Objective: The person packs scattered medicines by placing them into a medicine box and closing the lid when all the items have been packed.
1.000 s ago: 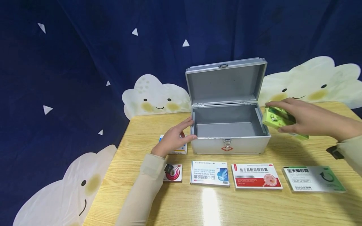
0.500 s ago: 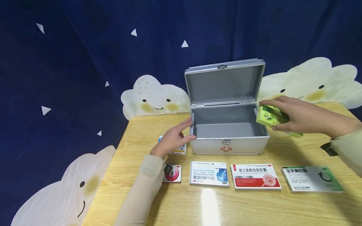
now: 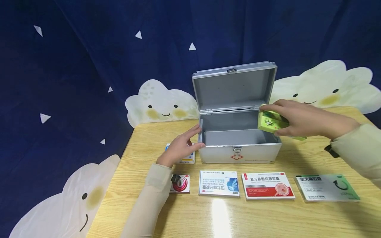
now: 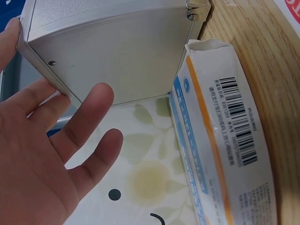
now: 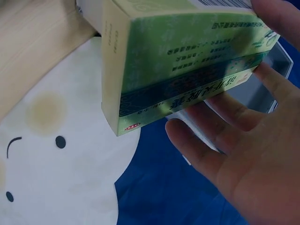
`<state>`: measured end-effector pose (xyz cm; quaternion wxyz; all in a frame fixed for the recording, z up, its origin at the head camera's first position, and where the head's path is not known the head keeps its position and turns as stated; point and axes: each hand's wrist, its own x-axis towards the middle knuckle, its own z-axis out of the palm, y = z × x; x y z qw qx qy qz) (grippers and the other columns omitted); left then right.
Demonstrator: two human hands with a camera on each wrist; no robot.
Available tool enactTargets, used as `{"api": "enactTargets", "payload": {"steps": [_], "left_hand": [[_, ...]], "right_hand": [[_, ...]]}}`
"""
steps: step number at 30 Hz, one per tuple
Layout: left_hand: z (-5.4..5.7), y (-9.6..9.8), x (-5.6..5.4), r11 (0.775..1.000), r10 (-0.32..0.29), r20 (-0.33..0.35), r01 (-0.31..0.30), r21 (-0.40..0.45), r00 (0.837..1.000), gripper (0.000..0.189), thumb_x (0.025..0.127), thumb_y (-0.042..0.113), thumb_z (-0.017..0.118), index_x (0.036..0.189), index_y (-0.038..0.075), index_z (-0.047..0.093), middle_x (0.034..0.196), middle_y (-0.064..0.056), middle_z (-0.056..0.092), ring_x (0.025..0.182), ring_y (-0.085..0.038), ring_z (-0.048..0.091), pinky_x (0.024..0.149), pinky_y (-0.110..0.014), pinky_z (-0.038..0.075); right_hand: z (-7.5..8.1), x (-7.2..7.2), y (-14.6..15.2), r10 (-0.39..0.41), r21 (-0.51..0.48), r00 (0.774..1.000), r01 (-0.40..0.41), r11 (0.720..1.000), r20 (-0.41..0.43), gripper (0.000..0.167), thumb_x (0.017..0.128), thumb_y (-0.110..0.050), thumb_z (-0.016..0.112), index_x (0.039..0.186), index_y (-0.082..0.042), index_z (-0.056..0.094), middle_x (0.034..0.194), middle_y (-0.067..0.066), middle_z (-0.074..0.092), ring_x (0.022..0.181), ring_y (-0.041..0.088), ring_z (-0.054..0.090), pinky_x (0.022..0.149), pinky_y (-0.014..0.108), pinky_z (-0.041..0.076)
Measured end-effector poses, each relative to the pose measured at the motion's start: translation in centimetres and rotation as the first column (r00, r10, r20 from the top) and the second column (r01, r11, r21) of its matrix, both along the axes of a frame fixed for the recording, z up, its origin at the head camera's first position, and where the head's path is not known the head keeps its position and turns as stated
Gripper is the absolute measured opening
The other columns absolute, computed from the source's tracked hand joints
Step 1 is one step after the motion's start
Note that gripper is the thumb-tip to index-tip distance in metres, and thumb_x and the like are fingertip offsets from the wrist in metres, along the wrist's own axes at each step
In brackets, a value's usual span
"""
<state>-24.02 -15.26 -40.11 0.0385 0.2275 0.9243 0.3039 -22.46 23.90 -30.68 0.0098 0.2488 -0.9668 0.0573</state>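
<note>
At the first-aid case, my knuckles-up right grip pinches green medicine box; left grip spread at case's left.

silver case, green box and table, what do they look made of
Silver case: probably aluminium, satin finish; silvery sheen, ridged edges and what looks like a rivet. Green box: likely thin printed cardboard, slight sheen; crisp folded edges. Table: wood or laminate, fairly glossy; grain and bright reflection show.

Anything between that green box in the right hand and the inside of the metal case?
Nothing visible stands in the way: the lid is up. The green box in the right hand overlaps the right rim of the metal case in the head view, so that edge may need clearing.
</note>
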Motion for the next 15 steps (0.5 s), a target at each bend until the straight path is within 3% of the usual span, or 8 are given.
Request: {"api": "enactTargets", "payload": {"steps": [8, 15], "left_hand": [[-0.1, 0.2, 0.1, 1.000, -0.008, 0.002, 0.008, 0.009, 1.000, 0.069, 0.092, 0.052, 0.064, 0.153, 0.031, 0.038, 0.162, 0.024, 0.024, 0.082, -0.011, 0.058, 0.078, -0.027, 0.049], [-0.2, 0.0, 0.2, 1.000, 0.001, 0.006, -0.002, 0.014, 1.000, 0.069, 0.092, 0.053, 0.064, 0.153, 0.032, 0.038, 0.162, 0.025, 0.024, 0.081, -0.011, 0.057, 0.077, -0.027, 0.049]], "right_hand": [[0.8, -0.2, -1.2, 0.026, -0.015, 1.000, -0.025, 1.000, 0.013, 0.080, 0.075, -0.029, 0.084, 0.146, -0.026, 0.047, 0.127, 0.014, 0.059, 0.097, 0.024, 0.057, 0.080, 0.045, 0.051], [1.6, -0.7, -2.4, 0.057, -0.014, 0.998, -0.057, 0.998, -0.007, 0.081, 0.073, -0.028, 0.086, 0.146, -0.025, 0.049, 0.128, 0.013, 0.060, 0.103, 0.025, 0.057, 0.085, 0.048, 0.051]]}}
